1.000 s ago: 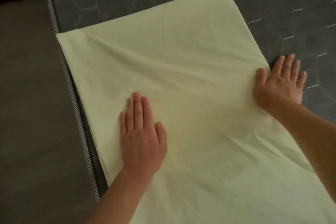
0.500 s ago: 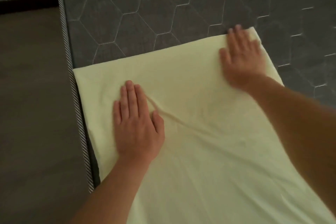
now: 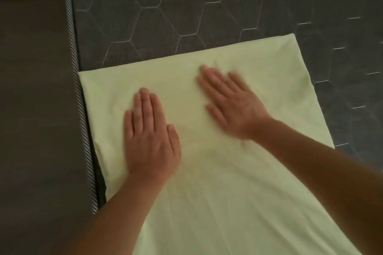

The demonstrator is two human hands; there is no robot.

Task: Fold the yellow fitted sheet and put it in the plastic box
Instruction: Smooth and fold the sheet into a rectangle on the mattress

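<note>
The pale yellow fitted sheet [image 3: 269, 80] lies folded into a long flat strip on the dark grey mattress [image 3: 165, 12], running from its far edge toward me. My left hand [image 3: 150, 136] presses flat on the sheet near its left side, fingers straight and together. To its right, my right hand [image 3: 232, 103] lies flat on the cloth near the middle, fingers spread and blurred by motion. The plastic box is out of view.
The mattress has a hexagon quilt pattern and a striped piped edge [image 3: 83, 114] along its left side. Beyond that edge is dark brown floor [image 3: 35, 109]. Bare mattress shows beyond and to the right of the sheet.
My right hand slid from the sheet's far right corner back toward the middle. The left hand stayed pressed in place, and the diagonal crease beside it has flattened.
</note>
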